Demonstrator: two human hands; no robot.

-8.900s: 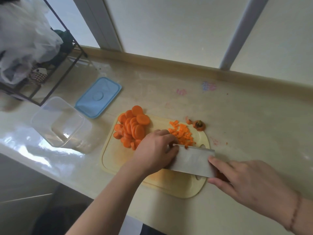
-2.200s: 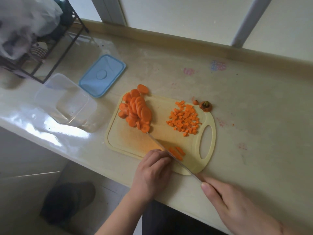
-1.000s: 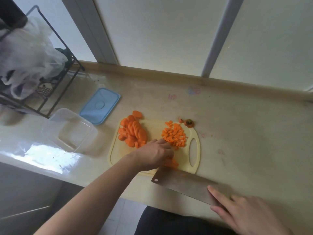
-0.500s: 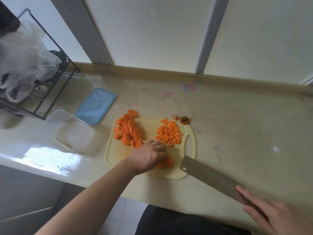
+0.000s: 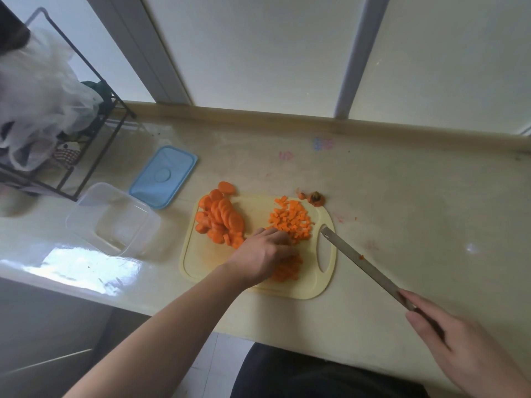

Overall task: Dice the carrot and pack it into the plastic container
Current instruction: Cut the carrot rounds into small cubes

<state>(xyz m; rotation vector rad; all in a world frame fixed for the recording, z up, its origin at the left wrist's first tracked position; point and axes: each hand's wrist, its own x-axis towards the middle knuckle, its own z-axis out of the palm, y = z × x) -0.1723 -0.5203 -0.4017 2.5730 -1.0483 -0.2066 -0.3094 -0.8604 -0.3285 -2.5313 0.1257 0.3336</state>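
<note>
A pale yellow cutting board (image 5: pixel 201 254) lies on the counter. Round carrot slices (image 5: pixel 219 218) are heaped at its left, and a pile of diced carrot (image 5: pixel 293 219) sits at its far right. My left hand (image 5: pixel 264 254) rests on the board over freshly cut carrot pieces (image 5: pixel 287 270), fingers pointing right. My right hand (image 5: pixel 459 346) grips the handle of a cleaver (image 5: pixel 362 268), held edge-on to the right of the board with its tip near the board's handle hole. The clear plastic container (image 5: pixel 112 219) stands empty at the left.
The blue lid (image 5: pixel 163 176) lies behind the container. A carrot top stub (image 5: pixel 314 198) sits off the board's far right corner. A black wire rack (image 5: pixel 86 156) with plastic bags stands at the far left. The counter's front edge runs close below the board.
My right hand has swung the cleaver off the board to the right and turned it edge-on. My left hand has stayed over the newly cut pieces, shifting a little toward the diced pile.
</note>
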